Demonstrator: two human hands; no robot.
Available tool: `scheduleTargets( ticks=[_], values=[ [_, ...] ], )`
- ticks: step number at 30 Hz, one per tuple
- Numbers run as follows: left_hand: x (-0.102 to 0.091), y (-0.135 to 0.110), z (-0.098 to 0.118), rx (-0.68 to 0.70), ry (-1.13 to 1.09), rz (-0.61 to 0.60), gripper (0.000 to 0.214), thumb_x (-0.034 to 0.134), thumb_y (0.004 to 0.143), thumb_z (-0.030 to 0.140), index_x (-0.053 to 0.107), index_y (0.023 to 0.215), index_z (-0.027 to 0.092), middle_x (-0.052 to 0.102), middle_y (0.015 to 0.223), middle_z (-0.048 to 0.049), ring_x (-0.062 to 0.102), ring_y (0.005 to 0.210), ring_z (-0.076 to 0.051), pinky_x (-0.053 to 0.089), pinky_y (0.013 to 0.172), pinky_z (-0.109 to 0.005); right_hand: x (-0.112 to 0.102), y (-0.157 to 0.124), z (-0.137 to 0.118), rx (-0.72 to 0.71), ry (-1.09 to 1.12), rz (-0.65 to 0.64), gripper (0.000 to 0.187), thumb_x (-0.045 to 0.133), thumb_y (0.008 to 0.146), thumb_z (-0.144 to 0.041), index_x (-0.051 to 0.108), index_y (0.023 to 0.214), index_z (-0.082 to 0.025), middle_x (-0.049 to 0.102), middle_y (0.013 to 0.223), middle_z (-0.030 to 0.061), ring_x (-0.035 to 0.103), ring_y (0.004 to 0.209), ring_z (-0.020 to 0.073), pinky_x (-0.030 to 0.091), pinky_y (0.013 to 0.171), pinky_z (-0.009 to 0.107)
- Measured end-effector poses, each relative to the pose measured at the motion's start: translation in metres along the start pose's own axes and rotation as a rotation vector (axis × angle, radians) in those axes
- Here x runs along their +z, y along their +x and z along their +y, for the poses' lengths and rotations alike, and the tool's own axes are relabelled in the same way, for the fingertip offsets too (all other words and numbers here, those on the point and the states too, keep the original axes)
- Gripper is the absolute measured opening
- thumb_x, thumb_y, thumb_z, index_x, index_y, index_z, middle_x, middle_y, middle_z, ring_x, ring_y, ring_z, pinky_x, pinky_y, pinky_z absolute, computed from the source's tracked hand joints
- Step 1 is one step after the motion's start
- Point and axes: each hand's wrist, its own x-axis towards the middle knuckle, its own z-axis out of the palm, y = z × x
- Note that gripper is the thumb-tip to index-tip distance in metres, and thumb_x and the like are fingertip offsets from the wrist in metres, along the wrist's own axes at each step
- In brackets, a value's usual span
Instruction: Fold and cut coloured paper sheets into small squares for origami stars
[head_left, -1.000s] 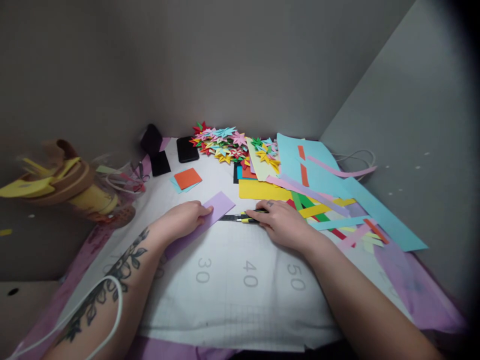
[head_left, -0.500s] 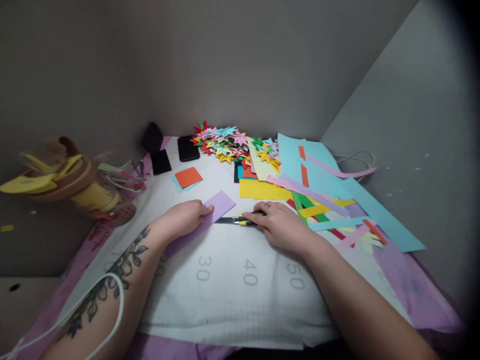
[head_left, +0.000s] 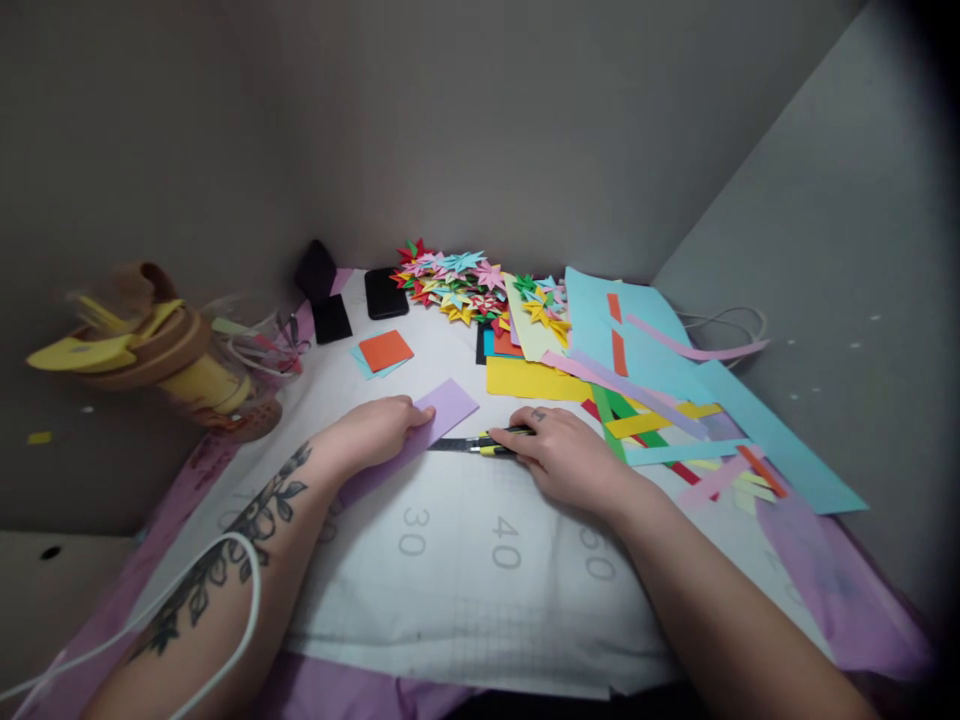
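Observation:
My left hand [head_left: 373, 431] lies flat, fingers together, pressing a lilac paper strip [head_left: 451, 407] onto the white cutting mat [head_left: 465, 580]. My right hand [head_left: 566, 455] is closed around a yellow-and-black craft knife [head_left: 480, 443]. The knife's blade points left and touches the strip's lower edge near my left fingertips. The strip runs diagonally from under my left forearm toward the upper right. Numbers 30, 40 and 50 are printed on the mat below my hands.
A heap of folded paper stars [head_left: 469, 285] lies at the back. Coloured sheets and strips [head_left: 645, 390] spread to the right. An orange square [head_left: 385, 350], a black phone [head_left: 385, 292] and a clear bag of tape rolls [head_left: 161, 360] sit left. Grey walls enclose the desk.
The knife and my right hand have slid a little leftward along the strip's edge. My left hand keeps pressing the strip. The view has shifted slightly.

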Motion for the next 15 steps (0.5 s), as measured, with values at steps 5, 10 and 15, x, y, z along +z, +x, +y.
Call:
scheduleTargets(
  ticks=[5, 10, 15],
  values=[
    [-0.0005, -0.0012, 0.0009, -0.033, -0.027, 0.002, 0.042, 0.026, 0.098, 0.035, 0.063, 0.111, 0.02, 0.065, 0.099, -0.0097, 0.06, 0.081, -0.021, 0.039, 0.071, -0.028, 0.0032, 0.0016, -0.0029, -0.034, -0.013, 0.004, 0.048, 0.047, 0.086, -0.011, 0.059, 0.129, -0.027, 0.061, 0.113, 0.0088, 0.056, 0.095, 0.0225, 0.039, 0.085, 0.036],
    [-0.0002, -0.0001, 0.0002, -0.053, -0.007, -0.022, 0.039, 0.029, 0.096, 0.031, 0.06, 0.116, 0.02, 0.065, 0.103, -0.0104, 0.061, 0.084, -0.022, 0.039, 0.072, -0.028, 0.0043, 0.0005, -0.0043, -0.036, 0.003, 0.01, 0.046, 0.046, 0.087, -0.011, 0.059, 0.129, -0.028, 0.061, 0.112, 0.0081, 0.056, 0.094, 0.022, 0.039, 0.085, 0.036],
    [0.0001, 0.0, 0.0003, -0.045, 0.007, -0.027, 0.04, 0.028, 0.096, 0.03, 0.061, 0.117, 0.02, 0.065, 0.103, -0.0107, 0.061, 0.085, -0.022, 0.039, 0.071, -0.028, 0.0058, 0.0017, -0.0077, -0.051, -0.003, 0.004, 0.046, 0.046, 0.088, -0.012, 0.059, 0.129, -0.027, 0.061, 0.113, 0.0097, 0.056, 0.096, 0.0227, 0.04, 0.086, 0.037]
  ],
)
